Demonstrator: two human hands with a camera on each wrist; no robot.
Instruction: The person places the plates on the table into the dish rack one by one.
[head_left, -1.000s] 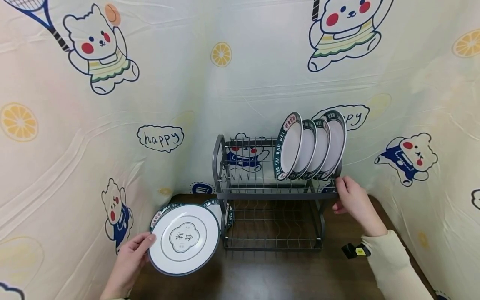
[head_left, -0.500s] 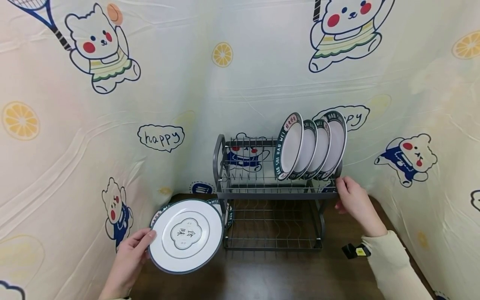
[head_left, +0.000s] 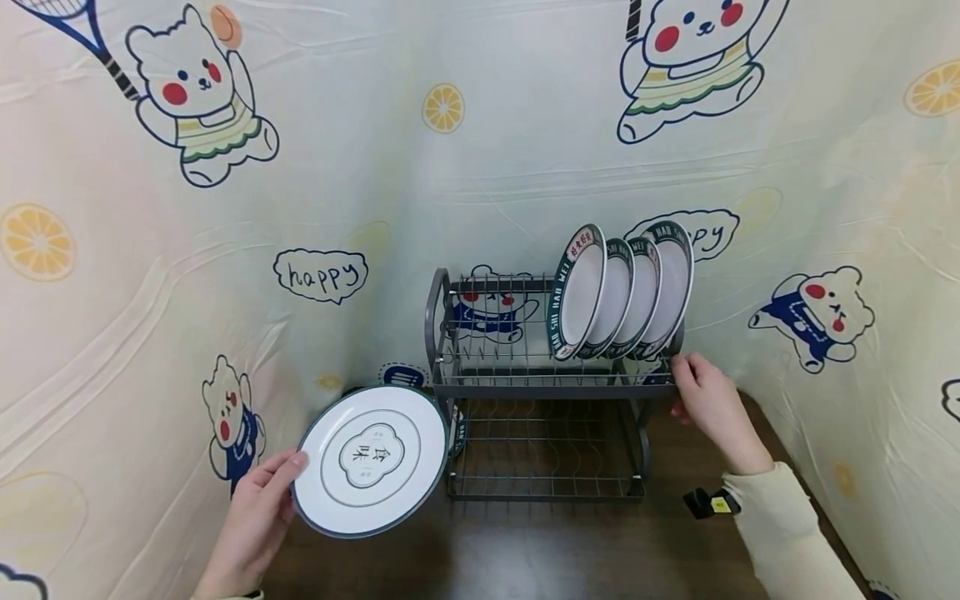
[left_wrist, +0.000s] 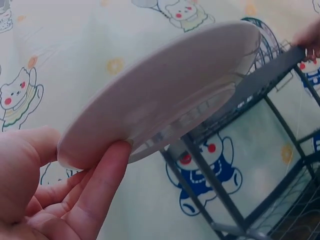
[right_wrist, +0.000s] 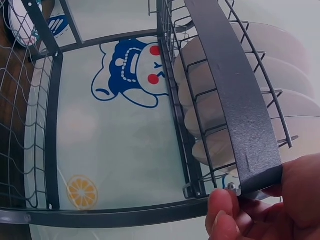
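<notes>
My left hand [head_left: 253, 521] pinches the left rim of a white plate [head_left: 371, 508], whose underside with a printed flower-shaped mark faces me. In the left wrist view the plate [left_wrist: 165, 85] is tilted, with the thumb on one side and the fingers on the other. To the right stands a grey two-tier dish rack [head_left: 540, 392]. My right hand [head_left: 712, 408] grips the right end of the rack's upper frame; the right wrist view shows its fingers around the frame corner [right_wrist: 260, 177]. Several green-rimmed plates [head_left: 579, 296] stand on edge in the upper tier's right half.
Behind the held plate, part of another green-rimmed plate [head_left: 460, 432] shows beside the rack's left leg. The rack's wire lower tier [head_left: 543, 458] sits over the dark wooden table [head_left: 540, 554]. A patterned cloth [head_left: 480, 192] surrounds the back and sides.
The plate in my left hand has risen slightly and turned a little, covering more of the plates behind it. My right hand and the rack stay where they were.
</notes>
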